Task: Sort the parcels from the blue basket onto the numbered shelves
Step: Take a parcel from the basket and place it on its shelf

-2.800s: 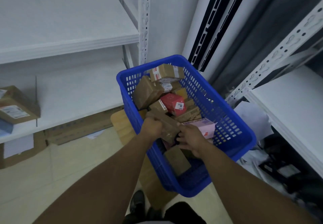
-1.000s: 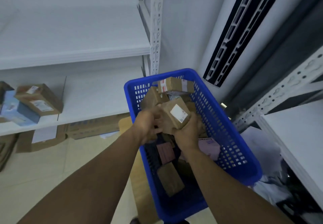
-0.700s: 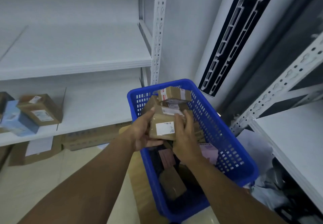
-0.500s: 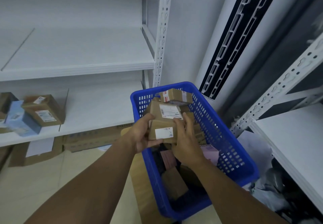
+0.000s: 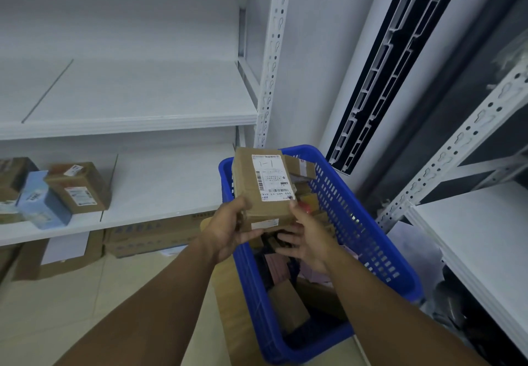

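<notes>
Parcel [image 5: 250, 185], 1, held by left hand [image 5: 228, 231] and right hand [image 5: 310, 241] over 1 basket [image 5: 371, 237].

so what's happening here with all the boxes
A person is sorting parcels. Both hands hold one cardboard parcel above the blue basket. The left hand grips its lower left edge and the right hand holds its lower right corner. Its shipping label faces up, with what looks like "1-1" handwritten on it. More parcels lie in the basket, and a brown box and a light blue box sit on the lower shelf.
</notes>
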